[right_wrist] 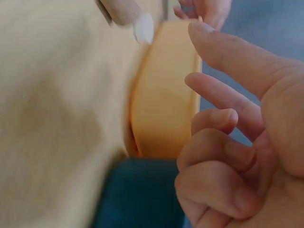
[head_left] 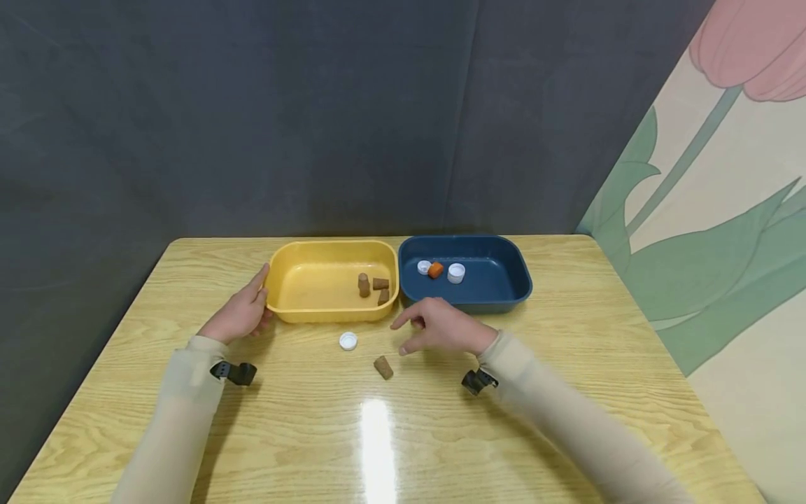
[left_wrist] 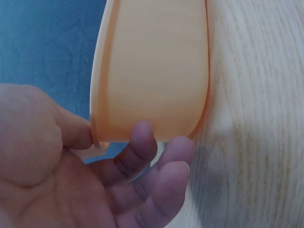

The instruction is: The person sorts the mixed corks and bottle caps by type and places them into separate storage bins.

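Observation:
At the left end of the yellow tray [head_left: 334, 316], my left hand [head_left: 239, 313] grips the rim. In the left wrist view its thumb lies over the tray's edge and its fingers bend against the outer wall. My right hand [head_left: 443, 327] is above the table near the blue tray's front, thumb and index finger apart, other fingers curled, holding nothing. Below and left of it a brown cork [head_left: 383, 367] lies on the table. A white bottle cap [head_left: 348, 341] lies in front of the yellow tray. Several corks [head_left: 380, 283] sit in that tray's right part.
The blue tray [head_left: 504, 306] stands against the yellow tray's right side. Inside it are white caps [head_left: 456, 273] and an orange piece [head_left: 436, 270]. A dark cloth [head_left: 378, 126] hangs behind the wooden table [head_left: 302, 434]; a flower-patterned wall is at right.

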`<state>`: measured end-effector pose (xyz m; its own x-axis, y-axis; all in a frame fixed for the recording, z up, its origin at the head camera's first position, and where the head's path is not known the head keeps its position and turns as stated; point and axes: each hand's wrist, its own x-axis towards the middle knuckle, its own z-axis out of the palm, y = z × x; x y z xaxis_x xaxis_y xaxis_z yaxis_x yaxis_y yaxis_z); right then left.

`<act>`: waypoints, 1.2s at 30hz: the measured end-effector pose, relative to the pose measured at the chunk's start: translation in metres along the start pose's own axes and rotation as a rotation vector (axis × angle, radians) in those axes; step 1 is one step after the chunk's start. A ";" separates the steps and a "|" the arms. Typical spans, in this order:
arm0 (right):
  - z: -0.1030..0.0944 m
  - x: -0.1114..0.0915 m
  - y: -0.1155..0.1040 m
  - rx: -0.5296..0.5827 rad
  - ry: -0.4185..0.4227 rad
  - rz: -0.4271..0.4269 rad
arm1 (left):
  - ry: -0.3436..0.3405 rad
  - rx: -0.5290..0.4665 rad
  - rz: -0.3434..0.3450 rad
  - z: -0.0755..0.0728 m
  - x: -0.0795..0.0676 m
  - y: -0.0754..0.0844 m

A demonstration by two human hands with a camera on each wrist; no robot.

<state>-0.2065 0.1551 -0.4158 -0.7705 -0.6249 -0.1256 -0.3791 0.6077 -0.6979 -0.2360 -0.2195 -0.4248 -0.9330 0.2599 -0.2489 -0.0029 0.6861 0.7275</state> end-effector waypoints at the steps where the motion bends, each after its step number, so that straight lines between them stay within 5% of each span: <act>1: 0.004 0.000 -0.001 -0.002 -0.009 -0.004 | 0.000 0.001 -0.001 0.000 0.000 0.000; 12: 0.035 0.003 0.000 -0.015 -0.062 -0.052 | 0.004 -0.002 0.002 0.001 0.001 -0.001; 36: 0.049 0.006 0.004 -0.046 -0.072 -0.070 | -0.009 -0.003 -0.015 -0.001 0.002 -0.001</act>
<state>-0.1873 0.1296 -0.4538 -0.7033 -0.6991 -0.1289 -0.4552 0.5822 -0.6736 -0.2381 -0.2208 -0.4253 -0.9294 0.2563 -0.2655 -0.0175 0.6881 0.7254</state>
